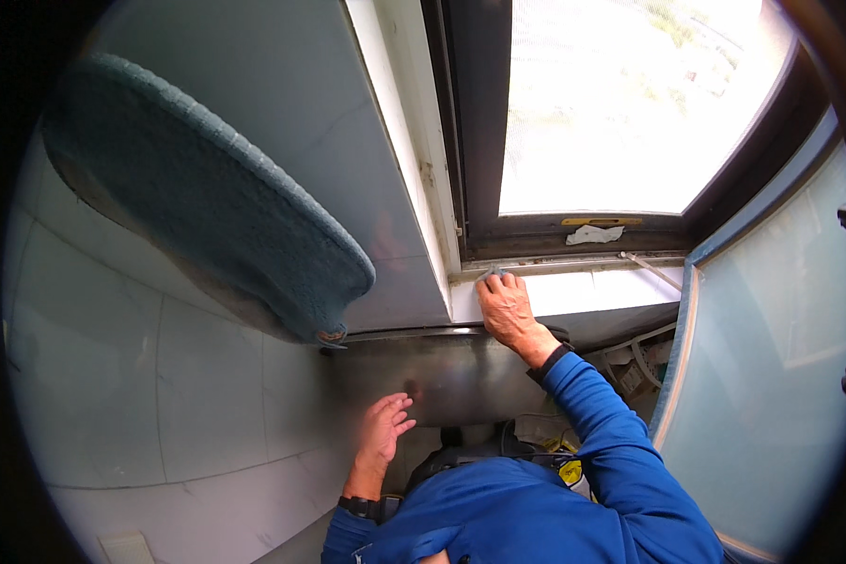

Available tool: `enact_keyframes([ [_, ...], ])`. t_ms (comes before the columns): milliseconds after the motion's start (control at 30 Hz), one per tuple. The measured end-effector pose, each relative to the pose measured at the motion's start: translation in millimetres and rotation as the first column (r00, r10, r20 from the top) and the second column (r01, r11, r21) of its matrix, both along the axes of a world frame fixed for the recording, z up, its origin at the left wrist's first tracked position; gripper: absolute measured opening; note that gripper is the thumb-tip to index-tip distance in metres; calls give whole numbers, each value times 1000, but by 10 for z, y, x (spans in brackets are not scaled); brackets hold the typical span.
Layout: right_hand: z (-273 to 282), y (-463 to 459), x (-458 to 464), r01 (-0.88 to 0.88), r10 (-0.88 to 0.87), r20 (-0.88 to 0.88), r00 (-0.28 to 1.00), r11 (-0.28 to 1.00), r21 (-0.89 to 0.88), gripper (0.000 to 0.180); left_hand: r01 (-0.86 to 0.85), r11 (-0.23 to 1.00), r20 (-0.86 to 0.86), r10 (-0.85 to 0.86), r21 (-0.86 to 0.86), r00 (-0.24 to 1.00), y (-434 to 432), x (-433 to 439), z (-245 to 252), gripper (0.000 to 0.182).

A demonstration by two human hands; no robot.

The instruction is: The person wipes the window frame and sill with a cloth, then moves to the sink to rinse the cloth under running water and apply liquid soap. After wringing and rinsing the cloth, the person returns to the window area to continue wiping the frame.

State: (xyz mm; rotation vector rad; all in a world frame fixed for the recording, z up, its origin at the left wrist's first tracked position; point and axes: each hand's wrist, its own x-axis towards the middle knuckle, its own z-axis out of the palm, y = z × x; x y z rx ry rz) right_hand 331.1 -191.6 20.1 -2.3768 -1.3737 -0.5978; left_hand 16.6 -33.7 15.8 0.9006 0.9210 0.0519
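Note:
With my right hand I press a small grey-blue cloth or pad onto the left end of the white window sill. Most of the pad is hidden under the fingers. Just beyond it runs the lower track of the dark window frame, with grime along its edge. My left hand hangs free over a dark, shiny metal surface; its fingers are slightly bent and apart, and nothing is in them.
A blue-grey towel hangs at the tiled wall on the left. The glass sash stands swung inward on the right, with a metal stay at the sill. A crumpled white tissue lies on the lower frame. A rack holds items below.

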Motion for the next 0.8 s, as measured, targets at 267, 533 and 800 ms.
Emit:
enact_keyframes([
  [267, 56, -303, 8, -2, -2, -62, 998, 998, -62, 17, -67, 997, 2, 67, 27, 998, 63, -125, -17, 34],
  [533, -4, 47, -50, -28, 27, -76, 997, 1000, -4, 21, -80, 996, -91, 82, 30, 992, 49, -239, -89, 34],
  [800, 67, -652, -20, -83, 95, -69, 993, 984, 160, 13, -55, 998, 17, 54, 36, 998, 69, -76, -68, 32],
])
